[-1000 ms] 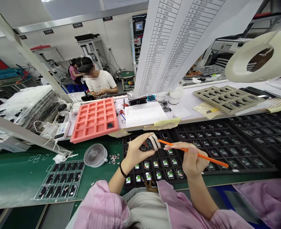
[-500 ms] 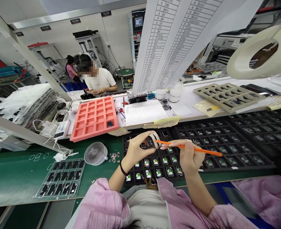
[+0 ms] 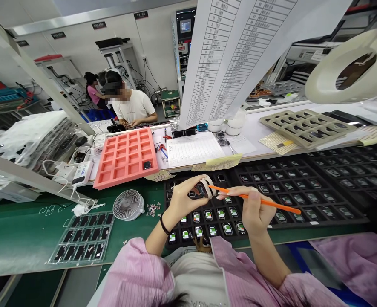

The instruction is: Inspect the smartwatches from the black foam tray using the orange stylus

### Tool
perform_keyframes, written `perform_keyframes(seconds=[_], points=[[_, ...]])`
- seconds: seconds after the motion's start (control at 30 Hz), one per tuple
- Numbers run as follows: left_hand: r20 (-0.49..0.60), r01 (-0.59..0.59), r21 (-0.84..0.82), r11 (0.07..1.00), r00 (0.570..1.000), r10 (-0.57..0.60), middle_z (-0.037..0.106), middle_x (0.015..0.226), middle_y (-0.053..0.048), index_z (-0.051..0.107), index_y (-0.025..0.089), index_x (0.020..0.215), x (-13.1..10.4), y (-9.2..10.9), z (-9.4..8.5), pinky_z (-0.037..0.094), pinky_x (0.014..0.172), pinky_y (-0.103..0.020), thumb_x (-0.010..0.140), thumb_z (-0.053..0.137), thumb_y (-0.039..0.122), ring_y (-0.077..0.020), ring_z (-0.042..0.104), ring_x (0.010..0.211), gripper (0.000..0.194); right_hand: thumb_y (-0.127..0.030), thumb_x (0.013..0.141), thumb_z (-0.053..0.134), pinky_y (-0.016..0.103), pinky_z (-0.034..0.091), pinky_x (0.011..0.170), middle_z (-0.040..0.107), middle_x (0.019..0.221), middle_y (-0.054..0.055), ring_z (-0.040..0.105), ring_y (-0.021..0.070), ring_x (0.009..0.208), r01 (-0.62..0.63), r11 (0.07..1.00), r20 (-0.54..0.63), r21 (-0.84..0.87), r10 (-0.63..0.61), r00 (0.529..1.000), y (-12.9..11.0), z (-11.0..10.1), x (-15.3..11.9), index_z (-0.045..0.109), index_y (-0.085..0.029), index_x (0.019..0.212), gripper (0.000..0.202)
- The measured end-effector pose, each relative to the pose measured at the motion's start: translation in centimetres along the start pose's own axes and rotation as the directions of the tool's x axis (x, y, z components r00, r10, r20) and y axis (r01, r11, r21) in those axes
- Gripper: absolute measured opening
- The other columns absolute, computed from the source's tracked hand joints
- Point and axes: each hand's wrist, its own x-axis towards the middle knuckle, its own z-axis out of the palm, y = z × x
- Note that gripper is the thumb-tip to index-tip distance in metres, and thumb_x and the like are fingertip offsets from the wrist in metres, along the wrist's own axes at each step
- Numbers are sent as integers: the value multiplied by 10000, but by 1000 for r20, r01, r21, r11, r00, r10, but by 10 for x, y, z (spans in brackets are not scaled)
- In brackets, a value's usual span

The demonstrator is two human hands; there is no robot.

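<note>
At twelve o'clock from the wearer, I locate the watch (image 3: 206, 186): left hand (image 3: 184, 197) pinching its rim, right hand (image 3: 257, 209) gripping an orange stick (image 3: 282, 206). I judge the watch light, rigid, scratch-prone; hold its edges.

You face a white shelf (image 3: 255, 129) along the far edge of a green surface (image 3: 12, 238). Past that edge, leftward, a pale post (image 3: 44, 76) slants; farther back, a green-topped stand (image 3: 170, 94) sits near a white wall (image 3: 154, 42) bearing dark signs (image 3: 99, 25).
</note>
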Motion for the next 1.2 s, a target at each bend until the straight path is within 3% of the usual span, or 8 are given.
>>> perform_keyframes(seconds=[0.3,0.37,0.5,0.57,0.67,0.73,0.97,1.2], points=[[-3,-5,20,1000,1000,5,695,1154,-92,613,189,1211,-1,-4,2,611,703,-289,686,702,81,-221,694,959,544,-284,991,364,380,578,653,752,753,48,728,240,770,89,983,101,-158,-74,992,-3,-4,1,726,-258,872,381],[5,21,20,1000,1000,-21,695,1151,-92,615,185,1204,0,-4,2,611,695,-287,683,700,81,-215,698,933,538,-284,993,368,365,573,642,749,744,40,727,226,735,69,992,113,-110,-57,992,-1,-5,2,714,-256,857,373],[56,81,-11,997,995,-81,683,1156,-95,613,169,1191,3,-3,2,602,653,-256,670,717,84,-195,686,908,537,-335,993,387,375,573,711,731,708,3,727,203,703,-25,995,-49,93,30,998,9,-2,4,631,-249,806,320],[85,100,32,994,991,-103,673,1152,-95,616,167,1174,5,-3,3,599,674,-267,676,723,105,-203,668,947,513,-352,958,485,410,561,822,750,851,12,729,213,835,-131,983,-84,127,142,986,16,3,5,569,-245,816,197],[106,117,150,982,985,-134,664,1131,-87,628,179,1128,7,-4,6,575,839,-357,701,728,164,-227,633,1028,439,-332,819,701,432,542,897,708,1138,64,695,241,1001,-373,916,90,148,363,927,27,12,6,470,-242,788,249],[126,129,153,980,981,-149,658,1138,-83,617,186,1128,7,-4,7,552,892,-379,731,713,179,-227,621,1058,409,-309,732,784,414,544,900,694,1171,81,673,255,1056,-470,867,166,166,445,880,32,16,6,411,-242,736,379],[144,269,-71,961,956,-257,639,1200,-89,547,197,1230,8,-1,7,545,587,-207,740,752,304,-164,653,894,542,-298,687,821,389,556,855,723,1070,55,696,245,999,-574,756,151,316,557,817,30,18,9,405,-238,712,421],[154,328,-140,934,939,-307,654,1149,-69,591,203,1167,8,-1,7,537,576,-184,711,778,300,-150,640,863,502,-296,745,775,298,530,744,710,957,16,683,189,915,-580,744,127,331,574,809,32,17,8,411,-224,702,373]])
